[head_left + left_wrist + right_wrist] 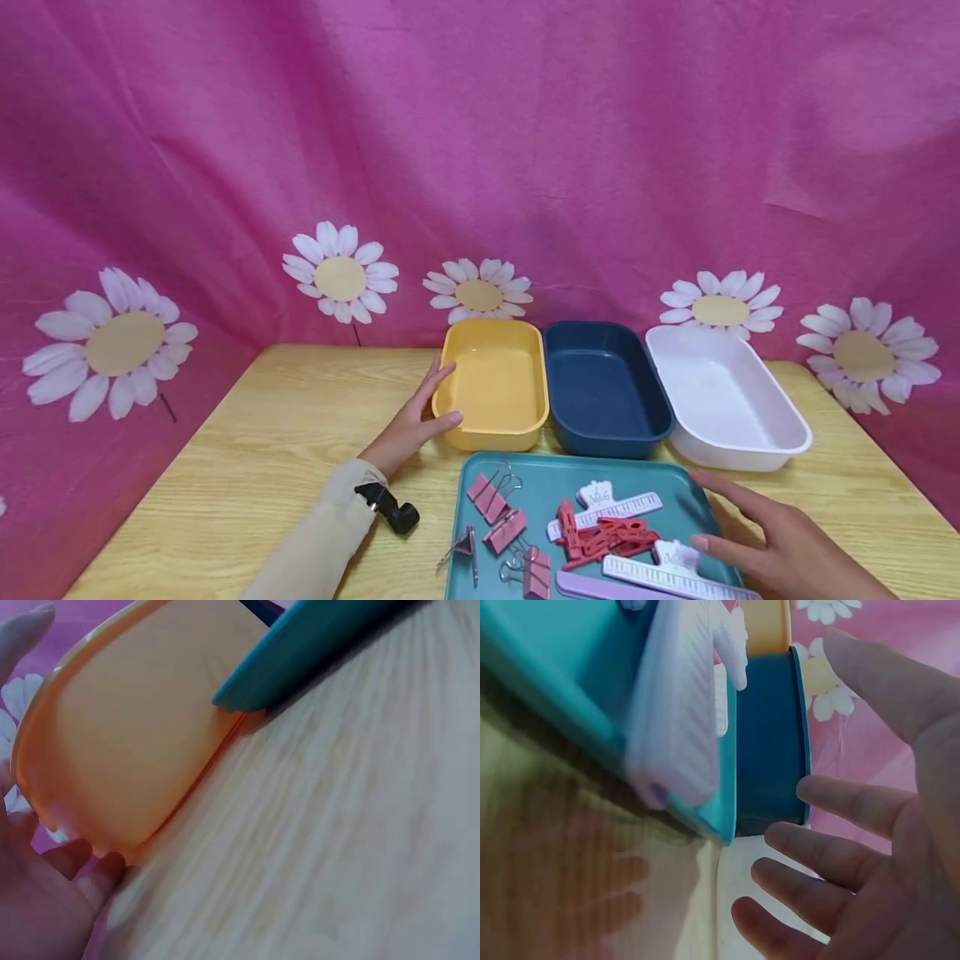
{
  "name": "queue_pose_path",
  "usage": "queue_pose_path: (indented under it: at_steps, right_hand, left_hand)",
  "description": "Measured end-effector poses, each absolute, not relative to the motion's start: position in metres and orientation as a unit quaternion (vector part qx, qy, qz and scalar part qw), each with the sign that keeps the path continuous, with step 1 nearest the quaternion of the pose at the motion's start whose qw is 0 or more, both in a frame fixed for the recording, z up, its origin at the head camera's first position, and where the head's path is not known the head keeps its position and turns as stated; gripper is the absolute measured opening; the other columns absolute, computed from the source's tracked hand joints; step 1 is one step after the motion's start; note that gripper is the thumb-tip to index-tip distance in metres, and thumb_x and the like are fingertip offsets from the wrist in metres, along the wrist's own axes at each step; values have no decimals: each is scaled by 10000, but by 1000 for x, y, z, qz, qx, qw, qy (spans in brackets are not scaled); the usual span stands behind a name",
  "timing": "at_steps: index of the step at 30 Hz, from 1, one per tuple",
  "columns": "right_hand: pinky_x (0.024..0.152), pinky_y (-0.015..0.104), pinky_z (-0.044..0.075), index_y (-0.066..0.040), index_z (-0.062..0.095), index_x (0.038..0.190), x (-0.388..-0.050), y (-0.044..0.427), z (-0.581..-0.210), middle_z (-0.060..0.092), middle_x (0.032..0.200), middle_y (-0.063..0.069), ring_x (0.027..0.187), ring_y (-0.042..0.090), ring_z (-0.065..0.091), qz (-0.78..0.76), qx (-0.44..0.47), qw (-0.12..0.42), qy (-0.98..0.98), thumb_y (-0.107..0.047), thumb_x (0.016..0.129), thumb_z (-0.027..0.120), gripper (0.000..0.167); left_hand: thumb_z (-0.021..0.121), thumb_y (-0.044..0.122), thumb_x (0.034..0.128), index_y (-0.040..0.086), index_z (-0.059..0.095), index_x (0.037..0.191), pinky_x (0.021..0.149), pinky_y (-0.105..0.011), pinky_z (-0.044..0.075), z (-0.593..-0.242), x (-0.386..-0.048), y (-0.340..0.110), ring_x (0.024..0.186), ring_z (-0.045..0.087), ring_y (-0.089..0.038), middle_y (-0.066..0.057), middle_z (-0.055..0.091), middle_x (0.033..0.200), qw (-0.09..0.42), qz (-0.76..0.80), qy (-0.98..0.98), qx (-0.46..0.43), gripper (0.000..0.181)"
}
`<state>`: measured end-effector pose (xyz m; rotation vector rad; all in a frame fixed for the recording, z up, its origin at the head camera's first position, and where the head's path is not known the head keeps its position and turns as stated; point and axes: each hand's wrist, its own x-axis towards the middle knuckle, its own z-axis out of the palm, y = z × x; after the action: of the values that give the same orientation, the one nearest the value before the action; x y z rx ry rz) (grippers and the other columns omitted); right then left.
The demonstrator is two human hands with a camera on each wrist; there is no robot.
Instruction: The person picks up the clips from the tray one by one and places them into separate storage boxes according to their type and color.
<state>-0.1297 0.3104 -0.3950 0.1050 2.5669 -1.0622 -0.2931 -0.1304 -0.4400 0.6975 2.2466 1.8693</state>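
Observation:
Against the left side of a yellow bin (491,383), my left hand (411,425) rests with thumb and fingers spread at the rim. In the left wrist view its fingers (97,877) touch the bin's outer wall. My right hand (787,542) hovers, fingers spread, by the right edge of a teal tray (540,467) and holds nothing. The tray carries pink binder clips (506,531) at left, a pile of red clothespin-like clips (611,540) in the middle, and white clips with piano-key print (678,575). A purple bar-shaped piece (607,586) lies at the near edge.
A navy bin (607,383) and a white bin (723,400) stand in a row right of the yellow one, behind the tray. All are on a wooden table (225,467). A pink curtain with daisies (480,150) hangs behind.

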Motion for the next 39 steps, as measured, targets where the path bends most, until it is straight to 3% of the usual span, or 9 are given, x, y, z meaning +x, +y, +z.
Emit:
queue_pose_path:
  at_steps: [4, 9, 13, 19, 22, 26, 33, 39]
  right_hand:
    - [765, 531, 556, -168, 312, 1518, -128, 317, -402, 335, 1478, 283, 1179, 457, 471, -375, 26, 192, 907, -517, 816, 705, 877]
    - [775, 496, 564, -94, 357, 1489, -125, 326, -409, 405, 1424, 296, 1089, 335, 560, -390, 13, 201, 899, -441, 833, 721, 826]
    - [814, 464, 558, -49, 428, 1424, -122, 331, -410, 534, 1308, 208, 1023, 256, 572, -385, 0, 192, 903, -444, 815, 740, 790]
    - [707, 295, 536, -37, 542, 1289, -118, 343, -411, 605, 1069, 71, 871, 202, 555, -393, -22, 189, 900, -371, 867, 708, 564]
    - [656, 235, 509, -1, 575, 1233, -117, 352, -415, 594, 978, 88, 768, 201, 551, -442, -87, 220, 865, -243, 940, 635, 385]
    - [640, 177, 461, 5, 601, 1196, -118, 362, -423, 597, 914, 118, 773, 225, 575, -518, -170, 274, 792, -90, 975, 560, 244]
    - [668, 164, 474, 25, 596, 1206, -120, 368, -431, 618, 925, 145, 814, 226, 602, -590, -205, 325, 710, -19, 983, 512, 241]
    - [718, 168, 523, 64, 560, 1226, -119, 368, -433, 655, 968, 222, 802, 122, 644, -632, -188, 385, 646, -5, 996, 478, 255]
  left_hand:
    - [636, 207, 942, 294, 250, 1533, 1163, -372, 189, -442, -293, -131, 1458, 117, -168, 91, -77, 1609, 76, 633, 736, 228, 711]
    - [627, 209, 948, 285, 266, 1528, 1169, -373, 171, -443, -293, -132, 1460, 97, -156, 118, -77, 1602, 82, 633, 739, 217, 687]
    - [625, 224, 951, 307, 288, 1515, 1171, -402, 164, -443, -294, -132, 1464, 87, -173, 105, -74, 1609, 79, 628, 744, 217, 663]
    - [630, 249, 948, 286, 289, 1518, 1176, -408, 127, -444, -294, -133, 1465, 2, -161, 118, -67, 1607, 77, 626, 743, 221, 666]
    - [631, 269, 945, 299, 301, 1511, 1180, -397, 105, -444, -293, -134, 1462, -19, -136, 158, -47, 1599, 78, 626, 745, 217, 656]
    - [629, 265, 946, 277, 302, 1514, 1181, -395, 99, -443, -293, -133, 1463, -15, -130, 159, -38, 1599, 78, 628, 743, 218, 656]
    - [629, 241, 947, 285, 313, 1508, 1180, -383, 105, -442, -291, -134, 1464, -2, -141, 120, -42, 1607, 76, 630, 741, 219, 646]
    - [648, 209, 938, 272, 319, 1506, 1163, -360, 172, -443, -292, -134, 1459, 75, -145, 115, -47, 1609, 81, 639, 733, 217, 660]
